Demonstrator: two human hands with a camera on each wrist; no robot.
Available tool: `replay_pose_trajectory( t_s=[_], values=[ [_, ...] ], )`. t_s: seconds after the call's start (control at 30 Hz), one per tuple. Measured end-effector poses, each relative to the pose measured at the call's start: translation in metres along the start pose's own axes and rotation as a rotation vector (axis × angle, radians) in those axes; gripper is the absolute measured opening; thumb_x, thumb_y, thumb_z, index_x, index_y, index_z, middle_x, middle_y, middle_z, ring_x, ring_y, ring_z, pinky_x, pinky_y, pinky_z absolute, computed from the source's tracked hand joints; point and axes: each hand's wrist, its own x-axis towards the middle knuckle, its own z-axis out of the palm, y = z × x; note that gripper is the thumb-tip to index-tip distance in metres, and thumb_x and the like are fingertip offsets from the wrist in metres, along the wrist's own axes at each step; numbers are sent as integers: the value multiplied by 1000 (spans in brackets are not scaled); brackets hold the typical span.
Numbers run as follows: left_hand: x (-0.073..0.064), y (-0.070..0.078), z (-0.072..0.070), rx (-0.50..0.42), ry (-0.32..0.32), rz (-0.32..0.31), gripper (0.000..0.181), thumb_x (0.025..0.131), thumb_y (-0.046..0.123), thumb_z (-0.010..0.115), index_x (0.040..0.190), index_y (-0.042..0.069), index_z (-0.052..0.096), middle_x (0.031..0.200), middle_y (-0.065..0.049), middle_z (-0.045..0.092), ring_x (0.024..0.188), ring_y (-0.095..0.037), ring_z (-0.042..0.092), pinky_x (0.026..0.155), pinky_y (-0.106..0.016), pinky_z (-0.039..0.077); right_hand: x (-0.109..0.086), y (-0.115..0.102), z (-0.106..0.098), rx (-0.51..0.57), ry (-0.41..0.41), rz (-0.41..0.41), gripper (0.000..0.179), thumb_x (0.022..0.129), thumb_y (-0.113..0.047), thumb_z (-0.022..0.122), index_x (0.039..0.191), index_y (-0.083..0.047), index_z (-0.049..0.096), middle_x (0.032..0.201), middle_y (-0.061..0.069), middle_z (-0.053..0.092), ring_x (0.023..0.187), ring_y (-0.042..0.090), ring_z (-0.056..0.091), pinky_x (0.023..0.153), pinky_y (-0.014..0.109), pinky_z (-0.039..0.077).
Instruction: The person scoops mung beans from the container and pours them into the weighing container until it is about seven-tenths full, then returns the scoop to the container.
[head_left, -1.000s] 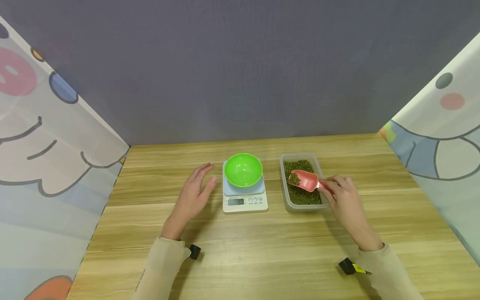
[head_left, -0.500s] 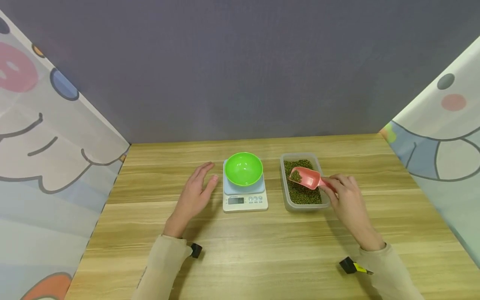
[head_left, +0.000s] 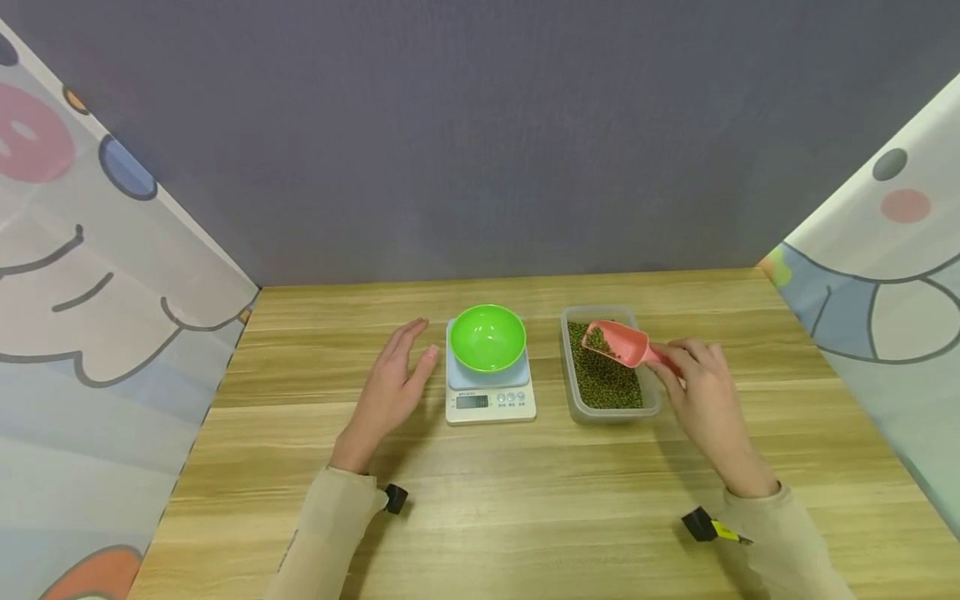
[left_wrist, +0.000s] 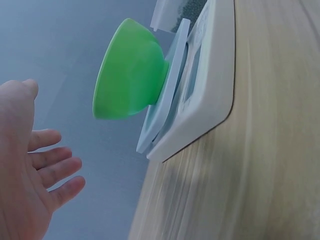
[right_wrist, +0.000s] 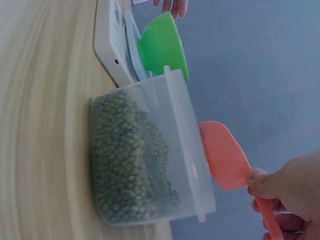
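Closest up it's a pair of beige sleeves (head_left: pixel 322 533) over a wood-look table (head_left: pixel 540 517). Left hand (head_left: pixel 386 392) is just chilling, fingers loosely straight, thumb held apart, right beside the white scale (head_left: pixel 491 413) but not touching it. Right hand (head_left: pixel 707 402) is pinching the handle of a pink scoop (head_left: pixel 626 343), which is up over a clear tub (head_left: pixel 576 406) of little green beans (head_left: pixel 606 387), with a small pile near its tip. Green bowl (head_left: pixel 487 337) sits upright on the scale's platform. Way back there's a plain grey wall (head_left: pixel 480 142).
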Motion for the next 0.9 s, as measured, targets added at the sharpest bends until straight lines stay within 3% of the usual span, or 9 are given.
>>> replay_pose_trajectory(
  t_s=[0.33, 0.53, 0.7, 0.9],
  values=[
    [8, 5, 3, -59, 17, 17, 58, 110, 37, 46, 155, 1, 40, 160, -19, 42, 149, -36, 38, 122, -56, 31, 24, -18, -3, 19, -28, -7, 28, 82, 2, 83, 108, 6, 76, 96, 18, 69, 82, 31, 48, 71, 31, 32],
    [16, 6, 10, -104, 23, 30, 57, 111, 40, 44, 154, 2, 42, 159, -17, 43, 148, -34, 39, 122, -54, 32, 41, -34, 6, 40, -70, -49, 25, 85, 2, 81, 109, 5, 75, 97, 15, 67, 82, 26, 44, 69, 29, 32],
    [21, 8, 16, -139, 23, 9, 57, 111, 40, 42, 154, 3, 43, 158, -17, 44, 147, -34, 41, 122, -53, 34, 52, -50, 19, 62, -91, -99, 22, 86, -1, 80, 107, 5, 76, 98, 14, 67, 83, 27, 46, 69, 33, 36],
    [25, 11, 21, -161, 14, -11, 56, 112, 41, 41, 154, 5, 43, 159, -15, 44, 147, -34, 42, 121, -53, 35, 62, -67, 37, 23, -53, -223, 21, 88, -5, 80, 106, 6, 76, 97, 17, 66, 84, 34, 52, 71, 40, 44]
  ],
)
